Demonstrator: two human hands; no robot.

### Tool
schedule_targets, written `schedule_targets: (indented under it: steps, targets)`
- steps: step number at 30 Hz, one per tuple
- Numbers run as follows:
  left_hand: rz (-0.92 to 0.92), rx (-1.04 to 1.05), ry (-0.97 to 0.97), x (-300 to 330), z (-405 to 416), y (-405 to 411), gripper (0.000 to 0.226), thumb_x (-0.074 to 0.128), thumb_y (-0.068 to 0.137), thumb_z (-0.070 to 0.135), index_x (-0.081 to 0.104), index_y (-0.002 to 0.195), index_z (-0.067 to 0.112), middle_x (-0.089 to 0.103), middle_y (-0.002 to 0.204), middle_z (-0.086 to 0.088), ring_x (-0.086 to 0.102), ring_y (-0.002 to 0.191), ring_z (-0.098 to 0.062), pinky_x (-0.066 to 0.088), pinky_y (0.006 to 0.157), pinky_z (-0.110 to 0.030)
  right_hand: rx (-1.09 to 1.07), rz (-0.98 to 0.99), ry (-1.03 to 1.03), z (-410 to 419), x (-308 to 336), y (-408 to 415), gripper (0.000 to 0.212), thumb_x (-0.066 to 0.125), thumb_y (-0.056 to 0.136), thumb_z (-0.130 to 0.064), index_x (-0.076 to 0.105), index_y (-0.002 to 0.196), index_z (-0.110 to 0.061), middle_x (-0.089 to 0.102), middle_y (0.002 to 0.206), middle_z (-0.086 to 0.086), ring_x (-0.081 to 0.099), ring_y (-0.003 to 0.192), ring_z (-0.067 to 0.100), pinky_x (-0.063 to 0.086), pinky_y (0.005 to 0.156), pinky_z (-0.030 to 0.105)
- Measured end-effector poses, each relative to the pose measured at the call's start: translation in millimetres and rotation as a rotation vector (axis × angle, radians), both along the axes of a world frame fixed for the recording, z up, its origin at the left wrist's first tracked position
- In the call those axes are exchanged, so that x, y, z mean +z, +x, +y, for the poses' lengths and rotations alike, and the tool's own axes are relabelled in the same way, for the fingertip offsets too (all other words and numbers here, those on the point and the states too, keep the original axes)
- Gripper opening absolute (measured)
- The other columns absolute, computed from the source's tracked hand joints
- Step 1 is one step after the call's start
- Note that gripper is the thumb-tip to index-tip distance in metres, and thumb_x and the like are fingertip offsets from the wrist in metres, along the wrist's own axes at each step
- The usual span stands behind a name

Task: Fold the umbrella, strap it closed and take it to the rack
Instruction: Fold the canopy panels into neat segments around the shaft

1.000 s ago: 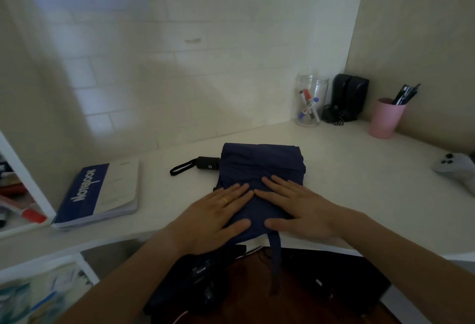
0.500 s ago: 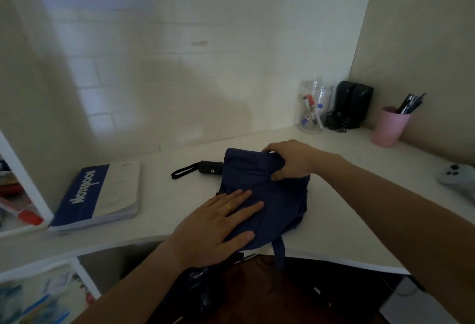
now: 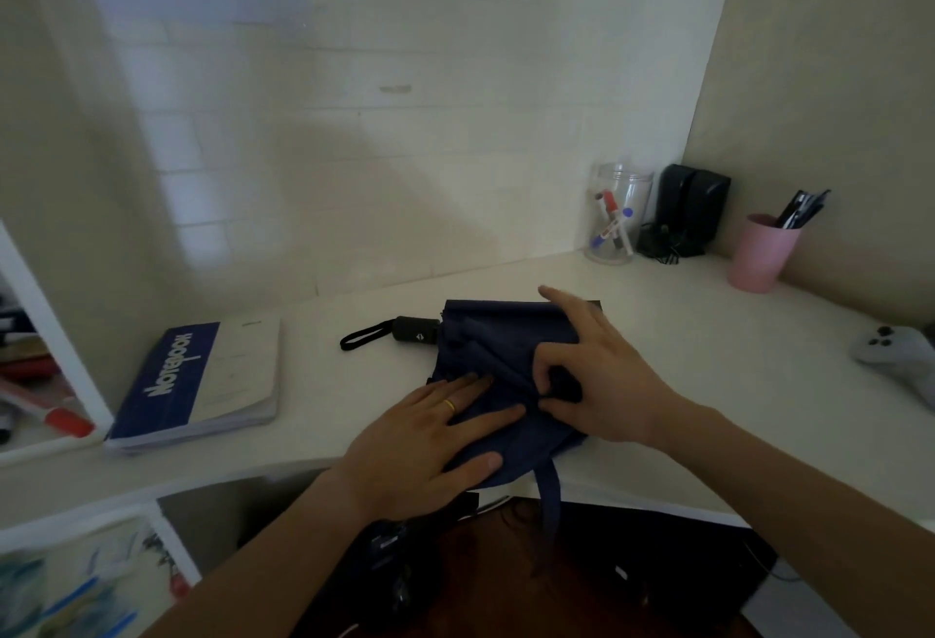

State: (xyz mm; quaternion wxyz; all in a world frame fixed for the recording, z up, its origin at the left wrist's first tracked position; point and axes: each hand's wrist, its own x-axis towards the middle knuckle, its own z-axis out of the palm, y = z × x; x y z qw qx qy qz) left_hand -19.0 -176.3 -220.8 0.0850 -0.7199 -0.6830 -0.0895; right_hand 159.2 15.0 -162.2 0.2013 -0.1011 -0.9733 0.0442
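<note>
Navy fabric lay flattened near the front edge of the white desk (image 3: 708, 359), and that was the umbrella (image 3: 498, 334): a soft, creased canopy collapsed on its shaft, the long axis running left to right across the person's front. Its stubby black handle (image 3: 416, 330) stuck out at the left end, with a thin black wrist loop (image 3: 362, 338) curling beyond it. A narrow navy closing strap (image 3: 549, 496) hung limp over the desk edge, below and between the two hands.

From the head camera, the left hand (image 3: 430, 445) lay spread and flat, palm down, pressing the near left part of the canopy; a gold ring (image 3: 449, 404) showed on one finger. The right hand (image 3: 602, 384) was on the right part, thumb and bent fingers pinching a ridge of cloth, the index finger lifted and pointing away. I judged the folding step unfinished, the pleats uneven. The dangling strap was about equally near to either hand, directly toward the body.

A matte blue notebook (image 3: 197, 384) sat well apart to the left, a pink cup (image 3: 761, 253) far right.
</note>
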Motion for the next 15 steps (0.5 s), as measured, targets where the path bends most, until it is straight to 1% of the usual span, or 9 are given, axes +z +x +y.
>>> schedule_targets:
  steps: [1,2,3,5,7,8,9,12,15]
  targets:
    - [-0.004,-0.005,0.011,0,0,0,0.056,0.021,0.105,0.062,0.009,0.159,0.050,0.015,0.171,0.004,0.010,0.157,-0.014,0.010,0.128,-0.034,-0.006,-0.032,-0.073,-3,3,2,0.028,0.078,0.073,-0.033,0.053,0.083,-0.039,0.031,0.156,-0.004,0.037,0.140,0.020,0.045,0.103,0.039]
    - [-0.010,-0.010,0.024,0,0,0,0.056,0.023,0.106,0.061,0.011,0.159,0.048,0.021,0.169,0.005,0.015,0.156,-0.013,0.012,0.127,-0.032,0.001,-0.025,-0.114,-6,6,4,0.031,0.078,0.075,-0.029,0.051,0.085,-0.040,0.042,0.146,-0.010,0.045,0.132,0.015,0.049,0.098,0.040]
    - [-0.020,-0.014,0.033,1,-1,0,0.056,0.025,0.106,0.060,0.014,0.159,0.047,0.026,0.167,0.007,0.020,0.154,-0.012,0.014,0.126,-0.030,0.013,0.004,-0.126,-9,7,5,0.034,0.076,0.076,-0.024,0.050,0.090,-0.039,0.053,0.131,-0.014,0.053,0.120,0.010,0.051,0.093,0.039]
    - [-0.038,-0.021,0.052,1,-2,1,0.055,0.028,0.106,0.058,0.017,0.159,0.046,0.029,0.165,0.010,0.024,0.151,-0.011,0.013,0.125,-0.026,0.038,0.046,-0.197,-18,7,9,0.044,0.072,0.079,-0.013,0.050,0.107,-0.038,0.062,0.111,-0.019,0.058,0.098,0.001,0.053,0.085,0.031]
    - [-0.040,-0.030,0.072,0,-2,0,0.054,0.029,0.107,0.057,0.019,0.159,0.046,0.027,0.166,0.012,0.025,0.151,-0.010,0.007,0.124,-0.019,0.038,0.035,-0.257,-28,1,13,0.060,0.070,0.082,-0.009,0.047,0.128,-0.038,0.064,0.108,-0.021,0.061,0.091,-0.003,0.052,0.082,0.018]
    - [-0.037,-0.034,0.076,-1,-2,0,0.054,0.029,0.107,0.057,0.020,0.159,0.045,0.028,0.166,0.012,0.026,0.150,-0.010,0.009,0.124,-0.020,0.036,0.037,-0.240,-32,-3,16,0.061,0.070,0.083,-0.010,0.047,0.133,-0.037,0.065,0.108,-0.020,0.061,0.090,-0.004,0.051,0.082,0.015]
    - [-0.035,-0.036,0.071,-1,-2,0,0.054,0.028,0.107,0.058,0.021,0.158,0.045,0.030,0.165,0.012,0.028,0.150,-0.011,0.014,0.125,-0.023,0.036,0.049,-0.189,-34,-8,17,0.056,0.070,0.085,-0.012,0.052,0.132,-0.034,0.066,0.107,-0.019,0.060,0.089,-0.004,0.051,0.082,0.016]
    - [-0.040,-0.032,0.061,1,-2,-1,0.053,0.030,0.105,0.061,0.030,0.155,0.044,0.043,0.158,0.008,0.039,0.143,-0.014,0.031,0.119,-0.032,0.032,0.094,-0.029,-34,-20,22,0.024,0.071,0.085,-0.020,0.071,0.107,-0.030,0.071,0.101,-0.015,0.062,0.090,0.005,0.054,0.081,0.028]
    - [-0.150,0.036,0.253,-1,-7,5,0.055,0.055,0.094,0.065,0.057,0.138,0.032,0.056,0.138,0.005,0.054,0.125,-0.013,0.048,0.103,-0.033,0.061,0.086,-0.022,-33,-34,27,0.018,0.071,0.085,-0.018,0.075,0.099,-0.029,0.073,0.098,-0.015,0.063,0.090,0.009,0.056,0.077,0.031]
